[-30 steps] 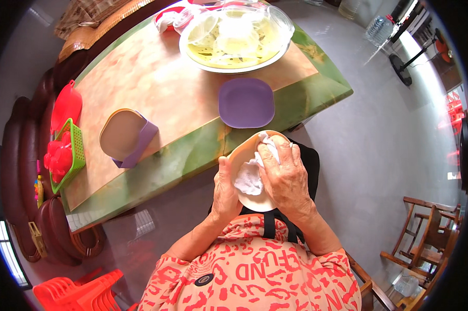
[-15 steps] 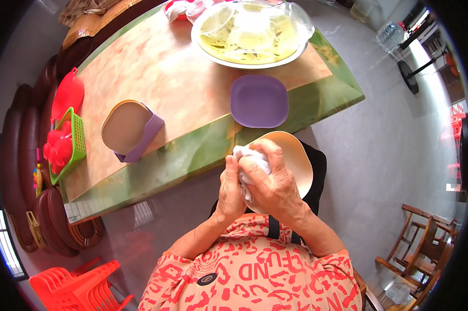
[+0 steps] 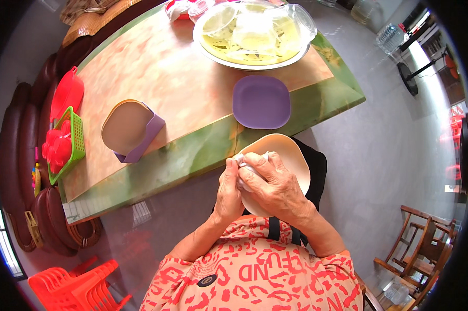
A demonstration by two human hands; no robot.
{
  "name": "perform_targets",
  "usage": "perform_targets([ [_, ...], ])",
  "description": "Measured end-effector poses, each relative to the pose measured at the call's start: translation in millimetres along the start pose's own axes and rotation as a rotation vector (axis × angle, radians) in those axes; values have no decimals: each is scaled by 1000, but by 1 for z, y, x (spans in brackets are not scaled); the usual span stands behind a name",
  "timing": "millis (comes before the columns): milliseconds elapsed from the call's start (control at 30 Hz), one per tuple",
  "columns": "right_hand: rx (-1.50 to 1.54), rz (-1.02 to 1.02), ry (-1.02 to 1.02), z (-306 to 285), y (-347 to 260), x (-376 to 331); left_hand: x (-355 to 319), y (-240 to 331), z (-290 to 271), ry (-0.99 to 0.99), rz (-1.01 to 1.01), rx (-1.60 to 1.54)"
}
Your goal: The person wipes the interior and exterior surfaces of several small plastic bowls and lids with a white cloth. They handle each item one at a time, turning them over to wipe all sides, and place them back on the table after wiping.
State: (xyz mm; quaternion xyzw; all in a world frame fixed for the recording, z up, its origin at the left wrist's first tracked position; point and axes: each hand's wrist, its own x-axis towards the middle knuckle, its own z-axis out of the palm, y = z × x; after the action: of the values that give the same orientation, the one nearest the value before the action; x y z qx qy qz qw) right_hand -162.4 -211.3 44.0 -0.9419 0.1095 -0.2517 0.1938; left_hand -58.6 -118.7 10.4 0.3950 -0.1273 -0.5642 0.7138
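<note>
A cream square plate (image 3: 292,155) with rounded corners rests in front of me, over my lap, by the table's near edge. My left hand (image 3: 228,193) grips its left edge, thumb up. My right hand (image 3: 275,182) is closed over a crumpled white cloth (image 3: 240,160) and presses it against the plate's left side. Most of the cloth is hidden under the fingers. Just beyond, a purple plate (image 3: 261,102) of similar shape lies on the table.
On the marbled table (image 3: 156,78), a purple holder (image 3: 152,129) carries upright beige plates (image 3: 124,126). Farther back sits a large basin (image 3: 254,65) with clear plastic containers. A green basket (image 3: 78,137) of red items stands left. Red stools (image 3: 81,287) and a wooden chair (image 3: 420,249) flank me.
My right hand has come down lower and flatter over the cloth, covering more of it. The cream plate has shifted slightly, and my left hand stays at its edge.
</note>
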Motion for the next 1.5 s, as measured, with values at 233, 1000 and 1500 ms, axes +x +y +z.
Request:
perform_targets([
  [233, -183, 326, 224, 8, 7, 12, -5, -3, 12, 93, 102, 163],
  [1000, -423, 265, 156, 2, 0, 16, -9, 4, 9, 169, 223, 309],
  [1500, -165, 278, 191, 4, 0, 12, -7, -1, 6, 177, 231, 231],
])
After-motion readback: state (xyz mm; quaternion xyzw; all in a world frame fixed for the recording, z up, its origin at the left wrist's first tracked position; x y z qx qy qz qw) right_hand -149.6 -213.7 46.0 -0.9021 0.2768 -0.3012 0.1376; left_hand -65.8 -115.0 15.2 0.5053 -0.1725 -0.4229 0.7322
